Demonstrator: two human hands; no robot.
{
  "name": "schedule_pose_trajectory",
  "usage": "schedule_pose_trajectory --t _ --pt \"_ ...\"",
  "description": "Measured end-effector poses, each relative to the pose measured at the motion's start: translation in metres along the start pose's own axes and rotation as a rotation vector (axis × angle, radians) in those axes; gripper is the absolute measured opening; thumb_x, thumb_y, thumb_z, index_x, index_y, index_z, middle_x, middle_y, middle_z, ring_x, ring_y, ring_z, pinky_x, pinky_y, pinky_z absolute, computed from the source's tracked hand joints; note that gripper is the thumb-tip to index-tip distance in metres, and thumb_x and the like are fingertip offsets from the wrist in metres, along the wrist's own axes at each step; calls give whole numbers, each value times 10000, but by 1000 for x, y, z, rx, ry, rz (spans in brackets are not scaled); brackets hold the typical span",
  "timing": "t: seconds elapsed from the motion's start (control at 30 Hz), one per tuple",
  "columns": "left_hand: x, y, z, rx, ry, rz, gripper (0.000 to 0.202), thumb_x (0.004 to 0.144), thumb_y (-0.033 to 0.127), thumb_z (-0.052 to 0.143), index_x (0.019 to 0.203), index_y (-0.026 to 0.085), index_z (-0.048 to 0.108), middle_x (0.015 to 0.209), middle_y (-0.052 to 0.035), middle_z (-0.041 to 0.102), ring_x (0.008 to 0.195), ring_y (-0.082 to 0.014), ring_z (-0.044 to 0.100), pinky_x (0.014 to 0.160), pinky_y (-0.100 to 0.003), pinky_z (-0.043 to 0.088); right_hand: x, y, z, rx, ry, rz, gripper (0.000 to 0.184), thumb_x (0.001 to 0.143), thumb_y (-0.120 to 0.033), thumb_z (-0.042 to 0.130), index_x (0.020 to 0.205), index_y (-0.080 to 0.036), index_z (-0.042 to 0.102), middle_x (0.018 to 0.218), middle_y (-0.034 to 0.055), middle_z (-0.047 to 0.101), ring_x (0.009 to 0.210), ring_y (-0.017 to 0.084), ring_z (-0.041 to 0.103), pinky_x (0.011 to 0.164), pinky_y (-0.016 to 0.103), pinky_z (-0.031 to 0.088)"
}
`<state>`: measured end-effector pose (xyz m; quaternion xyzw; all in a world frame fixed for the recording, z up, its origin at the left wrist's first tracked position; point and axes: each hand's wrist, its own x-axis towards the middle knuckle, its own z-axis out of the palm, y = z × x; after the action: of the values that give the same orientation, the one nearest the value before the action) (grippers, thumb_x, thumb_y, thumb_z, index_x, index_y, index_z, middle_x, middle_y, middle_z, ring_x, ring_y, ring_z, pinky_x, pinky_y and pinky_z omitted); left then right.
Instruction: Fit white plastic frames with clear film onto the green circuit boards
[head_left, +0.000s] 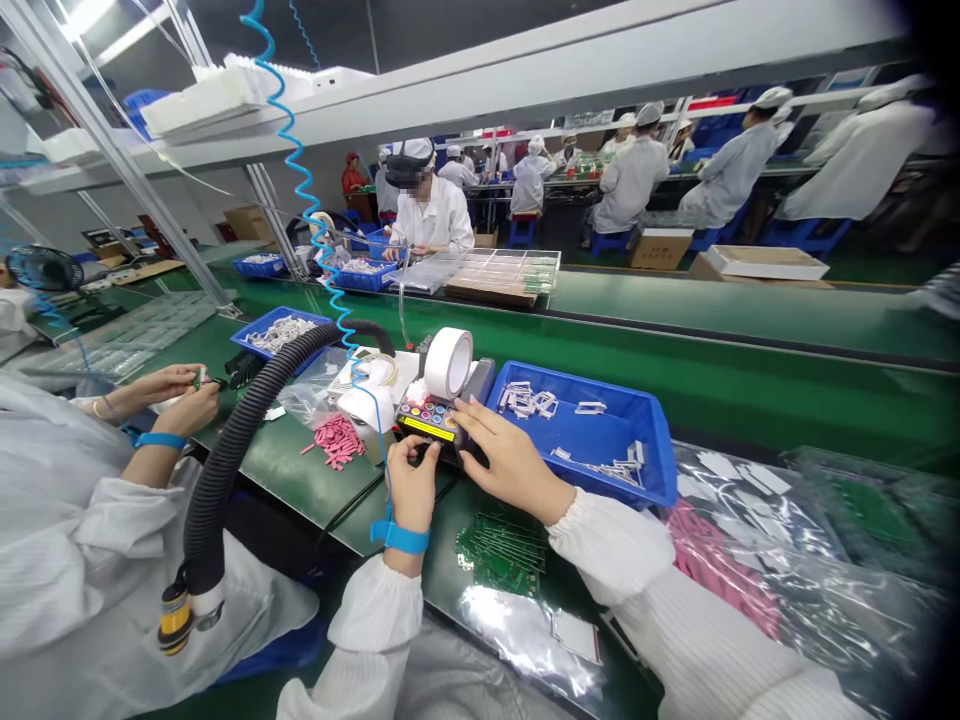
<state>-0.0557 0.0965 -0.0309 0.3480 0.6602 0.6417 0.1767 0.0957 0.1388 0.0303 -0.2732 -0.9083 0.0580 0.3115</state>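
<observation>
A dark tape dispenser (429, 418) with coloured buttons and a yellow label carries a large white tape roll (448, 362). At its front edge, the thumb and finger of my left hand (411, 485) are closed in a pinch; what they hold, if anything, is too small to make out. A blue wrist strap (400, 537) circles that wrist. My right hand (514, 462) lies open with fingers stretched, its fingertips touching the dispenser's right side by the buttons. Below my right hand, a pile of green circuit boards (504, 552) lies on the bench.
Right of the dispenser is a blue bin (592, 425) with white frame-shaped parts. Pink strips (336, 441) lie to the left. A black hose (251, 410) and a coiled blue air line (304, 180) cross the left side. A co-worker's hands (187, 398) work there. Plastic bags (750, 540) lie right.
</observation>
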Motion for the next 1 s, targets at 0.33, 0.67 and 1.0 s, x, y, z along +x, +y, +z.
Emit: schedule_pose_trajectory --t 0.33,0.67,1.0 --pt "-5 7 -11 -100 -151 -74 318 736 481 596 742 163 612 638 9 555 602 -130 497 598 -260 416 0 -6 -6 61 -35 54 509 783 -161 507 1289 -122 475 1394 150 456 1326 272 374 1047 454 396" --pt "0 26 -13 -20 -292 -132 408 647 414 700 415 184 457 407 65 357 447 -83 275 453 -245 193 -4 -5 -2 63 -41 62 532 779 -182 521 1303 -115 461 1423 149 416 1357 273 316 1060 449 380" --pt "-1 26 -7 -322 -322 -241 362 701 334 546 431 207 339 390 88 270 359 -50 221 410 -227 244 -4 -4 -3 60 -40 62 547 790 -181 507 1330 -141 423 1425 133 419 1356 265 321 1054 459 386"
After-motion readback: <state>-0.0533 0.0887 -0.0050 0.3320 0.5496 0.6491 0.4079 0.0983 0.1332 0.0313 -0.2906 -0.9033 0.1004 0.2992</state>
